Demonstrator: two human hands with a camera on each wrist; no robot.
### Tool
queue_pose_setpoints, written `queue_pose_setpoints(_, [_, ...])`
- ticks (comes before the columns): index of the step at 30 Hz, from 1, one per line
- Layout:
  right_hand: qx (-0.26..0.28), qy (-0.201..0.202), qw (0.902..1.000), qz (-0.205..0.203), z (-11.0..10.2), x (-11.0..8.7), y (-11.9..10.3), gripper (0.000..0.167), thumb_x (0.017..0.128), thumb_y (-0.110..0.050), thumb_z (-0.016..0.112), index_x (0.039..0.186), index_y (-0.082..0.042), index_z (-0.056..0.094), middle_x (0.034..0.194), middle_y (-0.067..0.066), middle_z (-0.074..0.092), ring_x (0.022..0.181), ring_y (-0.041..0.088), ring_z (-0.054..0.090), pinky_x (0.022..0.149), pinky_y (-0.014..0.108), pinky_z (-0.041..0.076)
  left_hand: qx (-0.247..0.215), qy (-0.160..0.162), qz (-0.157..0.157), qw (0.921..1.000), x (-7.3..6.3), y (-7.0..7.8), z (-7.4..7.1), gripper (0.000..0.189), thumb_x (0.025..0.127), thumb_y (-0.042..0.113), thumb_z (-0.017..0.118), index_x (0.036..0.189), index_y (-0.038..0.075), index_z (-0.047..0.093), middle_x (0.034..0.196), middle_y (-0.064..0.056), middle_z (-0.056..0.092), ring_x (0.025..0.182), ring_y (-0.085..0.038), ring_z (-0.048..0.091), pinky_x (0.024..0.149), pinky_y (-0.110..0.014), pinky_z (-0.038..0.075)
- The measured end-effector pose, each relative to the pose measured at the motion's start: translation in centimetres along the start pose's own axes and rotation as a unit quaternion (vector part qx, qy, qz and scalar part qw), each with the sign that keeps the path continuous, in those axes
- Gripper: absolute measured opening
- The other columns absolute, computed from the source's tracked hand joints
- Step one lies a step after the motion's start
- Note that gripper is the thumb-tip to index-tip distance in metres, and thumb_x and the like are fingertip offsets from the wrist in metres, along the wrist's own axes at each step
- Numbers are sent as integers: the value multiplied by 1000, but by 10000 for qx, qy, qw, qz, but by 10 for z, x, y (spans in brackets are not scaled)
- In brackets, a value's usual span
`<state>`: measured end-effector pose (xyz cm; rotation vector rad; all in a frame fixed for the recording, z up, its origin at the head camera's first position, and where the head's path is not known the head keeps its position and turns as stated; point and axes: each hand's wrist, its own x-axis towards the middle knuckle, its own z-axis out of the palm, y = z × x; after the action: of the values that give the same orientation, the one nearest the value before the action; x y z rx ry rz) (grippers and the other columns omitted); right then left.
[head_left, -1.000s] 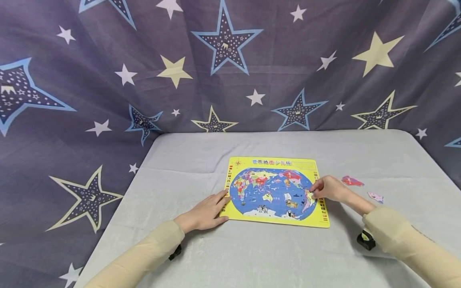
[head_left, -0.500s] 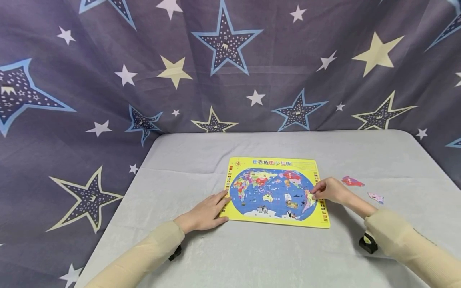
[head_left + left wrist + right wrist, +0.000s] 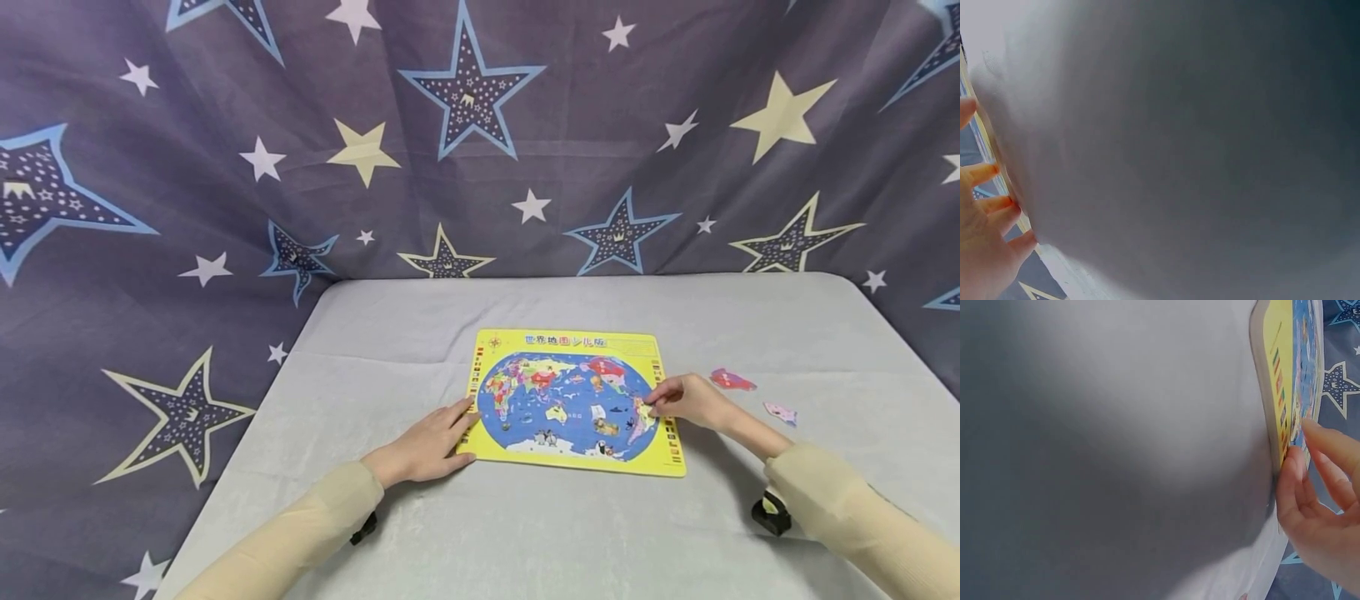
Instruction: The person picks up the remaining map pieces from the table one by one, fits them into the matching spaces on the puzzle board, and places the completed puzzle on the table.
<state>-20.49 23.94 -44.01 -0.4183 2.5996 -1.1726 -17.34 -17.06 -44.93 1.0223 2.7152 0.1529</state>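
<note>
A yellow-framed world map jigsaw board [image 3: 577, 464] lies flat on the table in the head view. My left hand [image 3: 427, 442] rests at its left edge with straight, spread fingers; the left wrist view shows those fingers [image 3: 988, 170] against the edge. At the board's right side, my right hand [image 3: 693, 402] pinches a South America puzzle piece [image 3: 641, 425] between thumb and fingertips, at its place on the blue map. Part of the piece is hidden by the fingers. In the right wrist view the other curled fingers [image 3: 1288, 481] touch the board's yellow border [image 3: 1277, 331].
A red and purple puzzle piece [image 3: 732, 380] and a smaller pink piece [image 3: 781, 413] lie on the table right of the board, beyond my right hand. The pale cloth-covered table [image 3: 540, 533] meets a star-patterned curtain [image 3: 525, 108] at the back and left.
My right forearm has shifted slightly to the right, while its fingertips stay at the same spot on the map. The left hand and the loose pieces have not visibly moved.
</note>
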Motion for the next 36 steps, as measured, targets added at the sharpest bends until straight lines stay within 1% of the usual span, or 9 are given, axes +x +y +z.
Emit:
queue_pose_setpoints(5, [144,-26,9999,50,-2,-2,1,17,78,-3,64,92,7,65,82,10,64,69,14,55,56,20,47,4,-27,-3,10000,0,0,0,62,91,44,39,140,7,26,146,-14,13,132,-25,19,106,-37,21])
queue_pose_setpoints(10, [183,75,9997,131,-7,-5,3,20,78,-4,64,95,7,63,84,11,63,71,16,54,55,22,47,-2,-36,-11,10000,0,0,1,62,91,43,39,139,7,26,146,-14,14,132,-24,18,106,-37,21])
queue_pose_setpoints(15, [79,198,9998,8,-14,-8,5,20,77,-4,65,94,8,63,82,11,64,69,13,55,56,21,47,-29,-27,-38,10000,0,0,1,62,91,43,40,139,7,27,146,-14,14,132,-24,18,106,-37,21])
queue_pose_setpoints(19, [51,230,9997,2,-20,-10,9,23,77,-3,64,96,9,61,82,11,63,68,12,56,57,22,48,-26,-31,-49,10000,0,0,2,62,91,43,40,139,7,27,146,-14,14,132,-24,18,106,-37,22])
queue_pose_setpoints(26, [-36,254,9996,82,-28,-14,13,26,78,-2,62,99,11,59,84,13,63,71,18,58,60,25,50,-41,-47,-47,10000,1,-1,3,62,91,43,39,139,7,27,146,-13,14,133,-24,17,106,-37,21])
queue_pose_setpoints(33, [-129,317,9994,-78,-36,-16,18,25,78,-2,62,98,12,59,83,14,63,70,16,58,60,25,51,25,-23,-16,10000,1,-1,2,61,91,43,40,139,7,27,145,-14,15,132,-23,17,106,-37,21])
queue_pose_setpoints(36, [-170,366,9991,-118,-40,-18,20,25,78,-2,62,99,12,59,83,14,63,69,15,58,60,23,51,35,-22,-18,10000,1,-1,2,61,91,43,40,139,7,27,145,-14,15,133,-23,17,106,-37,21])
